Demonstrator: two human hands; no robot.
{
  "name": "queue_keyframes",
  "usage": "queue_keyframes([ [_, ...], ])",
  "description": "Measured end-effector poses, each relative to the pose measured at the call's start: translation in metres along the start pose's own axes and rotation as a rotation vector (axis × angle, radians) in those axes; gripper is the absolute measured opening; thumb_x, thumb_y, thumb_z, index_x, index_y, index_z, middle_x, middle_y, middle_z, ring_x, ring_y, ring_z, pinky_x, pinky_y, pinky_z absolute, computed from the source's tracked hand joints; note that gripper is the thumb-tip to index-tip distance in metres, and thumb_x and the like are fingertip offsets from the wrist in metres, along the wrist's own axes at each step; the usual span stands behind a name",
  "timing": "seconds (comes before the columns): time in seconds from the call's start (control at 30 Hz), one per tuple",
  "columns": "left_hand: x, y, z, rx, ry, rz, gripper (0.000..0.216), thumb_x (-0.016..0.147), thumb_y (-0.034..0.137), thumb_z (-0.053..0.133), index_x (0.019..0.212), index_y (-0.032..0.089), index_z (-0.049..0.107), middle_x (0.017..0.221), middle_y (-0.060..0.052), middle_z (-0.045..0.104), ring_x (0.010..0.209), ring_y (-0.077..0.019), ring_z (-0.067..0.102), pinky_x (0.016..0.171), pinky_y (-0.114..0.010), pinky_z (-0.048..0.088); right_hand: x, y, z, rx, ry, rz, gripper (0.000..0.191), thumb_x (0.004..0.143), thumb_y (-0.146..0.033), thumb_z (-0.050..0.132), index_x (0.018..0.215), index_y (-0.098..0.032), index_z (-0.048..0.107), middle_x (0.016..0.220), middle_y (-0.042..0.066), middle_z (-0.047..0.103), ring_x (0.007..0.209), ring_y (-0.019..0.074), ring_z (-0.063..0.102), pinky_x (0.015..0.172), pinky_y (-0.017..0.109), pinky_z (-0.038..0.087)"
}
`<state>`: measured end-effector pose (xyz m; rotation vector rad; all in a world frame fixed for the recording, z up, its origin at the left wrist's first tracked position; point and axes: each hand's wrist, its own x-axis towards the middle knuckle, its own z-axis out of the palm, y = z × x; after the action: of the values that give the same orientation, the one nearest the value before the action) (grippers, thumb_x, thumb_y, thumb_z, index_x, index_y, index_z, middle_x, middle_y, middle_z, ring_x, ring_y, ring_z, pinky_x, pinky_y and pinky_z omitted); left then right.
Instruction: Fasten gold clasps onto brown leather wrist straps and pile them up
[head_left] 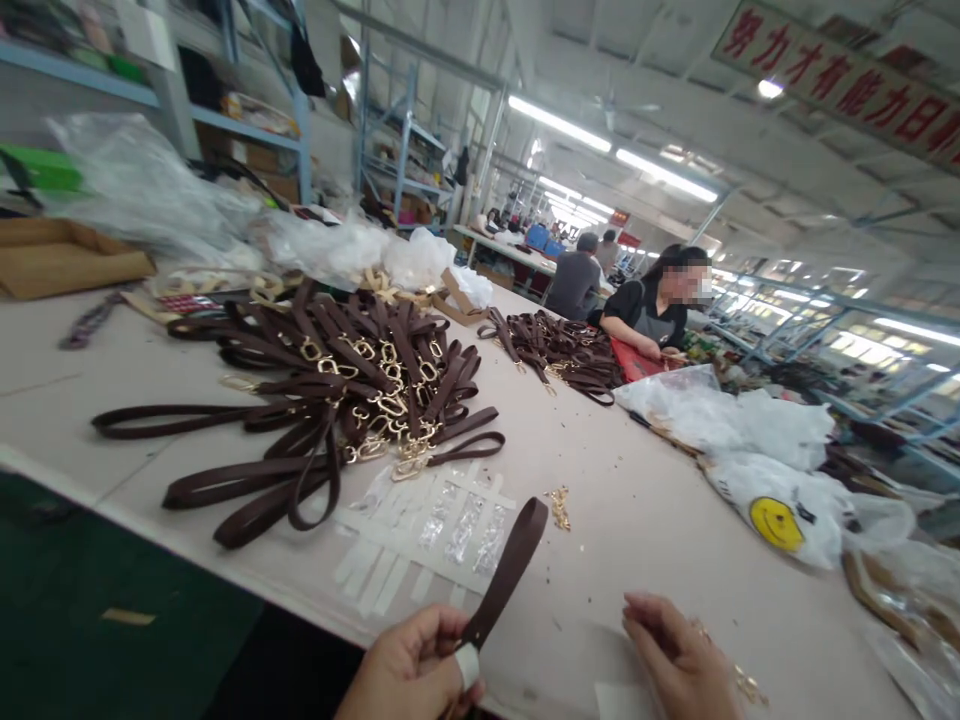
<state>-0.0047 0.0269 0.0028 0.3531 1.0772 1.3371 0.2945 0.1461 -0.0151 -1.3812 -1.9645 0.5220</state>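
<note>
Here my left hand has its fingers pinched on the lower end of a brown strap, which stands up over the near edge of the bench. I judge it light, limp and smooth, best gripped flat near the end. My right hand curls half closed around small gold hardware. A pile of finished straps lies well beyond.

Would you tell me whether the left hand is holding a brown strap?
Yes, the left hand pinches one end of a brown strap that rises above the table.
</note>
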Motion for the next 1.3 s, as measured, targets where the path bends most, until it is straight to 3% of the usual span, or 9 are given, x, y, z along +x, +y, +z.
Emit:
queue_keyframes([
  [0.07, -0.005, 0.005, 0.004, 0.03, -0.01, 0.009, 0.019, 0.064, 0.023, 0.082, 0.075, 0.016, 0.069, 0.067, 0.001, 0.069, 0.056, -0.0113, 0.061, 0.061, -0.024, 0.049, -0.011, -0.041, 0.017, 0.191, -0.067, 0.045, 0.026, 0.081, -0.046, 0.071, 0.092, -0.023, 0.073, 0.086, 0.005, 0.076, 0.079, 0.0238, 0.074, 0.07, 0.032, 0.063],
  [0.17, -0.009, 0.006, 0.006, 0.115, -0.081, 0.07, 0.014, 0.07, 0.018, 0.074, 0.083, 0.014, 0.071, 0.074, -0.001, 0.072, 0.066, -0.0126, 0.064, 0.066, -0.023, 0.049, -0.027, -0.102, 0.044, 0.332, -0.048, 0.079, 0.024, 0.08, -0.041, 0.075, 0.092, -0.021, 0.072, 0.088, 0.005, 0.074, 0.081, 0.0211, 0.071, 0.074, 0.03, 0.06],
  [0.3, -0.009, -0.002, -0.002, 0.156, -0.11, 0.159, 0.019, 0.075, 0.017, 0.071, 0.094, 0.014, 0.072, 0.078, -0.001, 0.072, 0.068, -0.012, 0.064, 0.066, -0.022, 0.048, -0.035, -0.139, 0.072, 0.401, -0.126, 0.03, 0.019, 0.084, -0.037, 0.072, 0.095, -0.021, 0.07, 0.09, 0.005, 0.073, 0.081, 0.0192, 0.069, 0.071, 0.028, 0.058],
  [0.4, -0.011, -0.003, -0.007, 0.212, -0.102, 0.218, 0.018, 0.079, 0.017, 0.068, 0.095, 0.014, 0.073, 0.083, -0.003, 0.073, 0.075, -0.0149, 0.067, 0.071, -0.024, 0.05, -0.037, -0.142, 0.083, 0.319, -0.157, -0.019, 0.017, 0.088, -0.037, 0.068, 0.097, -0.023, 0.07, 0.093, 0.004, 0.073, 0.083, 0.0188, 0.069, 0.072, 0.028, 0.056],
  [0.67, -0.016, 0.01, -0.014, 0.664, -0.061, 0.476, 0.027, 0.078, 0.005, 0.058, 0.094, 0.017, 0.076, 0.083, -0.003, 0.074, 0.078, -0.0166, 0.066, 0.072, -0.026, 0.05, -0.039, -0.15, 0.086, 0.117, -0.023, -0.227, 0.007, 0.091, -0.032, 0.066, 0.093, -0.026, 0.069, 0.088, 0.0, 0.074, 0.077, 0.0174, 0.069, 0.072, 0.028, 0.054],
  [0.8, -0.017, 0.01, -0.014, 0.759, -0.058, 0.563, 0.028, 0.077, 0.003, 0.057, 0.094, 0.015, 0.075, 0.083, -0.003, 0.073, 0.076, -0.0162, 0.065, 0.071, -0.025, 0.049, -0.041, -0.155, 0.087, 0.092, 0.005, -0.269, 0.005, 0.092, -0.029, 0.063, 0.091, -0.026, 0.067, 0.09, 0.001, 0.073, 0.074, 0.0165, 0.068, 0.07, 0.027, 0.054],
  [0.97, -0.021, 0.007, -0.012, 0.805, -0.044, 0.69, 0.029, 0.079, 0.004, 0.054, 0.098, 0.015, 0.073, 0.086, -0.006, 0.073, 0.08, -0.0182, 0.067, 0.074, -0.028, 0.05, -0.045, -0.157, 0.089, 0.186, 0.029, -0.093, 0.016, 0.087, -0.038, 0.069, 0.091, -0.023, 0.067, 0.088, 0.005, 0.071, 0.082, 0.0205, 0.068, 0.068, 0.029, 0.054],
  [1.13, -0.023, 0.006, -0.014, 0.89, -0.066, 0.813, 0.028, 0.081, 0.005, 0.051, 0.099, 0.011, 0.071, 0.083, -0.009, 0.072, 0.076, -0.0194, 0.067, 0.07, -0.028, 0.051, -0.044, -0.156, 0.092, 0.419, 0.023, 0.16, 0.033, 0.076, -0.042, 0.079, 0.095, -0.021, 0.062, 0.087, 0.005, 0.07, 0.075, 0.0188, 0.068, 0.061, 0.026, 0.057],
  [1.3, -0.025, 0.0, -0.016, 1.058, -0.161, 0.86, 0.024, 0.081, 0.009, 0.056, 0.101, 0.009, 0.069, 0.085, -0.009, 0.073, 0.074, -0.0183, 0.067, 0.068, -0.025, 0.052, -0.055, -0.133, 0.091, 0.501, -0.09, 0.321, 0.066, 0.07, -0.052, 0.08, 0.126, -0.027, 0.054, 0.097, 0.007, 0.075, 0.084, 0.0289, 0.073, 0.067, 0.04, 0.065],
])
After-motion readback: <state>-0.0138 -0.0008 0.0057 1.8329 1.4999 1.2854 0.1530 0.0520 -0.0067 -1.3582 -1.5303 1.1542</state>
